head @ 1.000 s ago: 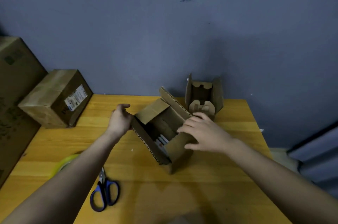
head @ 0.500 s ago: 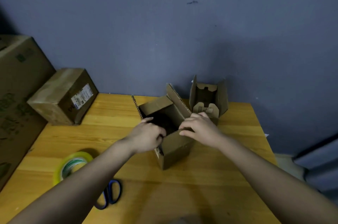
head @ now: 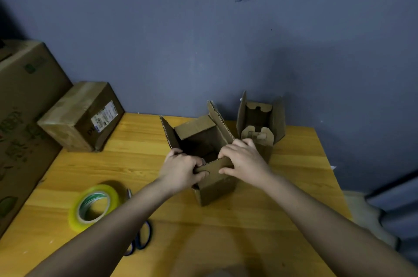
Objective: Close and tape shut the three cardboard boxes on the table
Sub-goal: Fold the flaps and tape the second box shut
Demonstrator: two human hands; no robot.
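Both hands, left [head: 181, 169] and right [head: 245, 159], clamped the open box's [head: 216, 184] near flap mid-tabletop [head: 294, 186]; folding it flat first would serve best.

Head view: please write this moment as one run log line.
step: folding near flap | left hand: on flap | right hand: on flap | middle box: open | tape roll: untouched

A single head-worn wide-angle view looks forward and steeply down across the wooden table [head: 282, 188] toward its far edge, where a blue-grey wall [head: 203, 39] rises. The camera sits close above the near edge, so both forearms enter from the bottom corners. Straight lines bow outward near the borders.
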